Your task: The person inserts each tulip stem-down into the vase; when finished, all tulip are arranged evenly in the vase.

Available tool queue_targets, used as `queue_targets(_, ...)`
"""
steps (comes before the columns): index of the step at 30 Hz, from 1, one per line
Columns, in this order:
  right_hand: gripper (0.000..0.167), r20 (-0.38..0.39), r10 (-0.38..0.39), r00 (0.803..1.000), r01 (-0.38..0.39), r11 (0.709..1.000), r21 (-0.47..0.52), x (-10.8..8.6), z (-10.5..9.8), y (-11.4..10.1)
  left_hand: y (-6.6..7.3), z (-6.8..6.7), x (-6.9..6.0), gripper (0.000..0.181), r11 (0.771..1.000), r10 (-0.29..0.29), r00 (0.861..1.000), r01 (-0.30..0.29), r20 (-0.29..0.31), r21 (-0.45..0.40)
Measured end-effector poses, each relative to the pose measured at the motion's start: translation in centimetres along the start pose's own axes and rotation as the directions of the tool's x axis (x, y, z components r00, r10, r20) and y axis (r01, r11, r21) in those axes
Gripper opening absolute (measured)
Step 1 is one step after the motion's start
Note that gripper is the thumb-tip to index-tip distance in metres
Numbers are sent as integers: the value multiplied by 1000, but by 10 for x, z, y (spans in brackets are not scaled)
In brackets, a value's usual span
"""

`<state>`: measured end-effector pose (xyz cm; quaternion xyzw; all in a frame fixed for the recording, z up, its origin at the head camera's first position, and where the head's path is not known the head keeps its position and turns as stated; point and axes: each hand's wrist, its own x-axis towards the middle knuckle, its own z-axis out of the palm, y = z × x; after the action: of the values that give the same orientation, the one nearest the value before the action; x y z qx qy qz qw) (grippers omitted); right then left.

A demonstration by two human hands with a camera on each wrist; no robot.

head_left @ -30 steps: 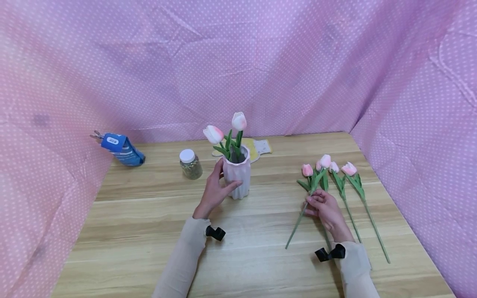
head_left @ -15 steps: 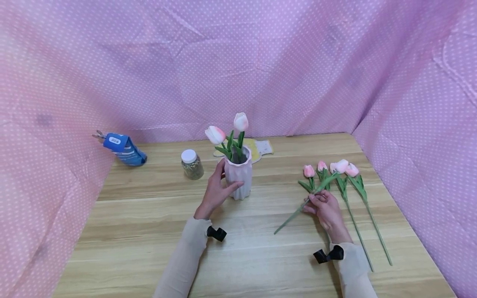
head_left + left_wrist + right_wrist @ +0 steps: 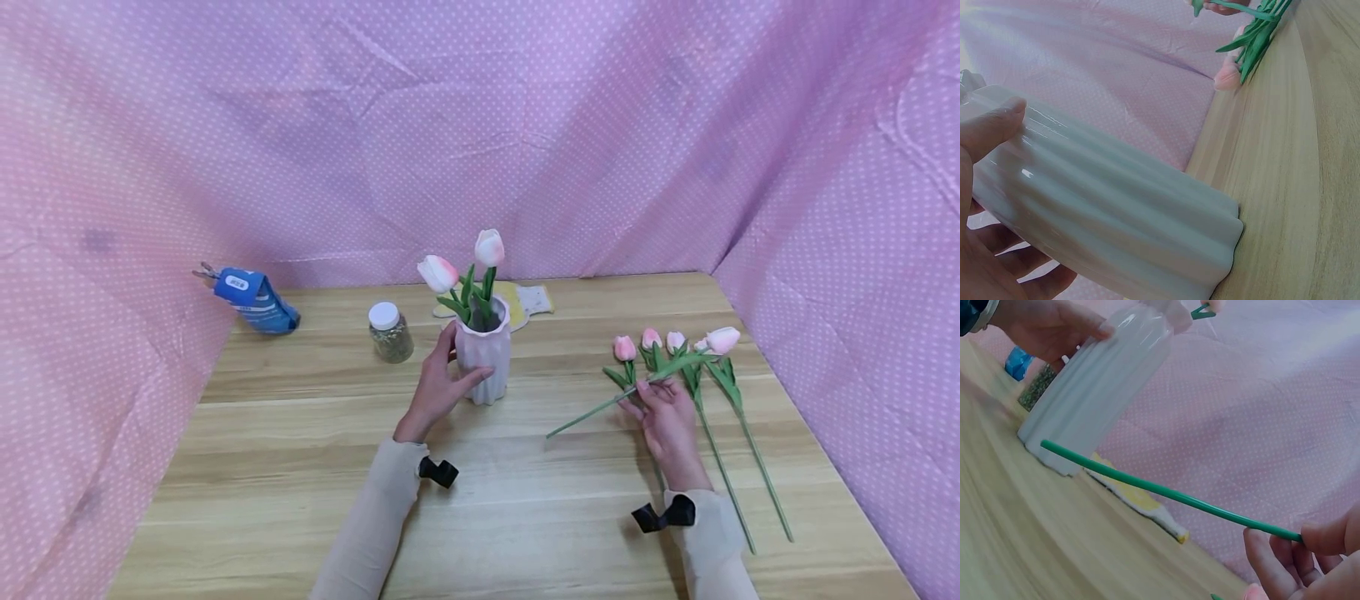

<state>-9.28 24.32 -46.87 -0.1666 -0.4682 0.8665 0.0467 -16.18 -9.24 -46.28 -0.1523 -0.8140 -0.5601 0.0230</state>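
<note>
My left hand (image 3: 437, 390) holds a white ribbed vase (image 3: 483, 367), thumb in front and fingers round its left side; the vase stands upright on the table. Two pink-white tulips, one bloom (image 3: 438, 273) leaning left and the other bloom (image 3: 490, 248) upright, rise from its mouth. To the right, my right hand (image 3: 670, 429) pinches a tulip stem (image 3: 588, 417) between thumb and fingers. That stem points left toward the vase, as the right wrist view shows with the green stem (image 3: 1172, 494). Several other tulips (image 3: 624, 348) lie beneath and beside the right hand.
A white-capped jar (image 3: 391, 333) of green bits stands left of the vase. Farther left is a blue packet (image 3: 258, 304) with a clip. Behind the vase lies a flat yellow and white mat (image 3: 532, 298). Pink dotted cloth (image 3: 480, 133) encloses the wooden table (image 3: 285, 483).
The held tulip has turned from steep to nearly level, its stem end swinging left and up and its bloom going right. The left hand stays on the vase.
</note>
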Motion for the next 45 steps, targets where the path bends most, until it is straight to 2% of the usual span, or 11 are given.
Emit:
queue_targets(7, 16, -40, -76, 996, 80, 988, 129, -1, 12, -11, 0, 0, 1, 90, 1000, -3, 1000, 3, 4, -5)
queue_targets(14, 12, -85, -133, 987, 146, 975, 168, -1, 29, -23, 1, 0, 0, 89, 1000, -6, 1000, 6, 1, -3)
queue_targets(21, 13, -30, -239, 971, 239, 939, 248, -2, 49, -35, 1, 0, 0, 88, 1000, -10, 1000, 10, 3, -7)
queue_targets(28, 10, -42, -271, 962, 272, 921, 278, -5, 64, -46, 0, 0, 0, 90, 1000, -5, 1000, 5, 5, -14)
queue_targets(39, 11, -50, -380, 924, 376, 869, 321, -8, 91, -59, 0, -1, -1, 89, 1000, -6, 1000, 6, 6, -21)
queue_targets(45, 10, -45, -422, 906, 406, 833, 376, -8, 109, -64, 0, -1, 0, 91, 1000, -8, 1000, 8, 12, -23)
